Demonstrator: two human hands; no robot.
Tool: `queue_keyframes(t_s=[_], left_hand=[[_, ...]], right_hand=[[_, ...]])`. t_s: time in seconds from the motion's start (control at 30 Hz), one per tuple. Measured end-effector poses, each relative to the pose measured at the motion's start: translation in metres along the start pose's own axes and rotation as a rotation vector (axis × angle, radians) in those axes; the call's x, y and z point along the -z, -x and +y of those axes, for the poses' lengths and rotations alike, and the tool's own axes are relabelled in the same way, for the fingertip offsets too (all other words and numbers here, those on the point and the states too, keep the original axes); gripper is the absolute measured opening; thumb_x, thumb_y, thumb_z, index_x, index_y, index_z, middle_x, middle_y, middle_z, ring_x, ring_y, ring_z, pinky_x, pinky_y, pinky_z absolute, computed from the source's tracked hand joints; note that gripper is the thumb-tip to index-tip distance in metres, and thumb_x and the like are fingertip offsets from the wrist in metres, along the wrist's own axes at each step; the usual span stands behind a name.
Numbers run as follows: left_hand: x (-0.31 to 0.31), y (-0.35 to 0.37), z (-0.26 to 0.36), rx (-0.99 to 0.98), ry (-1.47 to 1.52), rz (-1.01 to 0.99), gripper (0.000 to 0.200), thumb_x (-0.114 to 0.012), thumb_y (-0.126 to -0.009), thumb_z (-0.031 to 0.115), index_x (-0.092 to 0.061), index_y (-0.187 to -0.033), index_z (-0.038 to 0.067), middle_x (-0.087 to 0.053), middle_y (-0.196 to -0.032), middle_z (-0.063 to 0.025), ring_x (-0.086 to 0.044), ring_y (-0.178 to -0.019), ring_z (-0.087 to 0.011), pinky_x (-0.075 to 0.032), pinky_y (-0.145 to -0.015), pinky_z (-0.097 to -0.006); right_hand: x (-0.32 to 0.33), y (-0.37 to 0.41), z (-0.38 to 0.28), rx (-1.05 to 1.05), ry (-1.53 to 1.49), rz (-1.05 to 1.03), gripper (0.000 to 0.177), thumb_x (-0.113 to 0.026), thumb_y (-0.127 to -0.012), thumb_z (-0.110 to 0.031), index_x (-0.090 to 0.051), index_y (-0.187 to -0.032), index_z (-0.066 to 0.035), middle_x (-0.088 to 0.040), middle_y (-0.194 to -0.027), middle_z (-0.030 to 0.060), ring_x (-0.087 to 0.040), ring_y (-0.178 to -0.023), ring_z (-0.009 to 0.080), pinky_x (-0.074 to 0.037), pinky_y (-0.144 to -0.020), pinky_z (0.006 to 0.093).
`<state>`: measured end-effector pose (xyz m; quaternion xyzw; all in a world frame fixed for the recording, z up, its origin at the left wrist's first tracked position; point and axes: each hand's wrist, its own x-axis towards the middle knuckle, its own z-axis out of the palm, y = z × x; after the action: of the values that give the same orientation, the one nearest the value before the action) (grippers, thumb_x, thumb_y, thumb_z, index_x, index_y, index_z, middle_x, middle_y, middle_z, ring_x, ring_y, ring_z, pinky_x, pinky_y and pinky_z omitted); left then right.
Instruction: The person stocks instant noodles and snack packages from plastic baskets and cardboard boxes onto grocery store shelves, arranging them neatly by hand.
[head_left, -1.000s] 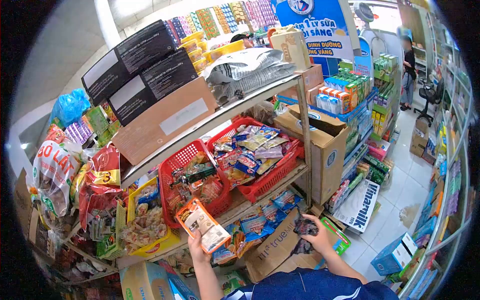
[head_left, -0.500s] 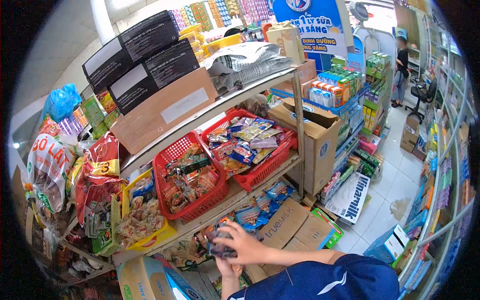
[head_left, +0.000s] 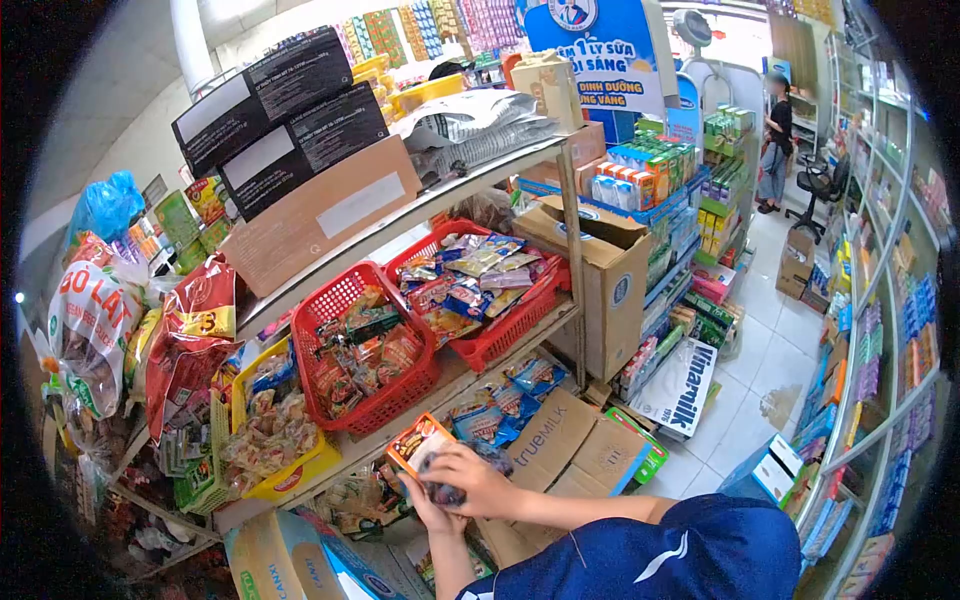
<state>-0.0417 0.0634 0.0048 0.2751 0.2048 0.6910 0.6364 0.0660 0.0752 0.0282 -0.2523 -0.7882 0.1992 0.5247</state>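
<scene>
So the thing in hand is a flat orange packet (head_left: 415, 441), pretty bright around the edges, with pale markings and some darker patches on its face. Most of it is covered, so no luck reading the print. It's up in front of the shelf rack (head_left: 345, 462), just below the red basket (head_left: 365, 362) full of small colorful packs.

The left hand (head_left: 436, 508) has its grip around the packet's lower part, fingers mostly hidden. The right hand (head_left: 478, 482) lies over it with a crumpled dark cloth (head_left: 446, 493) bunched under the fingers, kinda blackish and blotchy, so that grip is full of cloth. Can't tell how tightly either one is squeezing. Flattened brown cardboard (head_left: 560, 440) is just beyond the hands.
</scene>
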Motion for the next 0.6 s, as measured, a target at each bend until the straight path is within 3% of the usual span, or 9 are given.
queue_keyframes(t_s=[0.03, 0.13, 0.23, 0.3, 0.4, 0.43, 0.57, 0.6], left_hand=[[-0.003, -0.003, 0.0, 0.053, -0.04, -0.129, 0.054, -0.029, -0.09, 0.05, -0.043, -0.12, 0.008, -0.052, -0.112, -0.0087, -0.052, -0.101, -0.021, -0.042, -0.087, -0.0362], [-0.006, 0.003, -0.03, 0.182, -0.044, 0.017, 0.054, -0.027, -0.09, 0.05, -0.038, -0.124, 0.009, -0.048, -0.119, -0.0081, -0.049, -0.107, -0.0212, -0.042, -0.088, -0.0363], [-0.031, 0.017, -0.051, 0.32, -0.018, -0.091, 0.051, -0.027, -0.09, 0.049, -0.036, -0.127, 0.014, -0.044, -0.124, -0.0066, -0.046, -0.111, -0.0214, -0.038, -0.092, -0.0377], [-0.053, 0.018, -0.058, 0.345, 0.057, -0.099, 0.051, -0.027, -0.091, 0.048, -0.038, -0.125, 0.012, -0.046, -0.122, -0.007, -0.046, -0.11, -0.0212, -0.038, -0.092, -0.0372], [-0.044, 0.007, -0.068, 0.273, -0.083, -0.128, 0.05, -0.029, -0.091, 0.046, -0.045, -0.117, 0.006, -0.053, -0.112, -0.008, -0.052, -0.102, -0.0201, -0.043, -0.086, -0.0333], [-0.035, 0.003, -0.071, 0.303, -0.069, -0.273, 0.049, -0.031, -0.091, 0.045, -0.046, -0.116, 0.006, -0.054, -0.11, -0.0079, -0.053, -0.099, -0.0196, -0.045, -0.084, -0.0324], [-0.043, 0.018, -0.09, 0.396, -0.17, -0.183, 0.052, -0.028, -0.092, 0.045, -0.037, -0.125, 0.006, -0.049, -0.118, -0.0099, -0.052, -0.103, -0.022, -0.045, -0.085, -0.034], [-0.053, 0.025, -0.089, 0.442, -0.177, -0.203, 0.05, -0.028, -0.093, 0.042, -0.034, -0.127, 0.006, -0.045, -0.122, -0.0092, -0.047, -0.109, -0.0218, -0.038, -0.091, -0.0345]], right_hand=[[0.006, 0.007, 0.002, -0.008, 0.004, 0.004, 0.049, -0.069, -0.055, -0.01, -0.057, -0.102, -0.009, -0.053, -0.101, 0.0096, -0.042, -0.108, 0.0311, -0.033, -0.096, 0.0413], [0.027, 0.012, 0.013, 0.005, 0.159, 0.171, 0.048, -0.07, -0.054, -0.01, -0.058, -0.101, -0.011, -0.053, -0.102, 0.0084, -0.043, -0.108, 0.0298, -0.034, -0.094, 0.0411], [0.064, 0.0, 0.016, -0.185, 0.235, 0.332, 0.045, -0.071, -0.057, -0.012, -0.058, -0.1, -0.01, -0.053, -0.102, 0.0092, -0.042, -0.108, 0.0307, -0.035, -0.092, 0.0407], [0.071, 0.013, 0.016, -0.214, 0.199, 0.372, 0.044, -0.072, -0.056, -0.014, -0.061, -0.098, -0.01, -0.054, -0.102, 0.0087, -0.044, -0.105, 0.0311, -0.036, -0.09, 0.042], [0.058, 0.063, -0.001, -0.18, 0.226, 0.384, 0.042, -0.072, -0.054, -0.013, -0.061, -0.095, -0.01, -0.054, -0.099, 0.009, -0.047, -0.102, 0.0309, -0.037, -0.089, 0.042], [0.056, 0.078, -0.008, -0.224, 0.222, 0.324, 0.039, -0.072, -0.055, -0.013, -0.061, -0.093, -0.01, -0.054, -0.099, 0.0092, -0.047, -0.102, 0.0308, -0.037, -0.089, 0.0419], [0.077, 0.078, -0.002, -0.165, 0.328, 0.386, 0.039, -0.071, -0.054, -0.012, -0.06, -0.091, -0.009, -0.053, -0.1, 0.0104, -0.047, -0.1, 0.0296, -0.037, -0.088, 0.042], [0.09, 0.065, -0.005, -0.152, 0.323, 0.461, 0.044, -0.07, -0.054, -0.01, -0.058, -0.095, -0.007, -0.053, -0.101, 0.0114, -0.048, -0.1, 0.0302, -0.038, -0.087, 0.0408]])
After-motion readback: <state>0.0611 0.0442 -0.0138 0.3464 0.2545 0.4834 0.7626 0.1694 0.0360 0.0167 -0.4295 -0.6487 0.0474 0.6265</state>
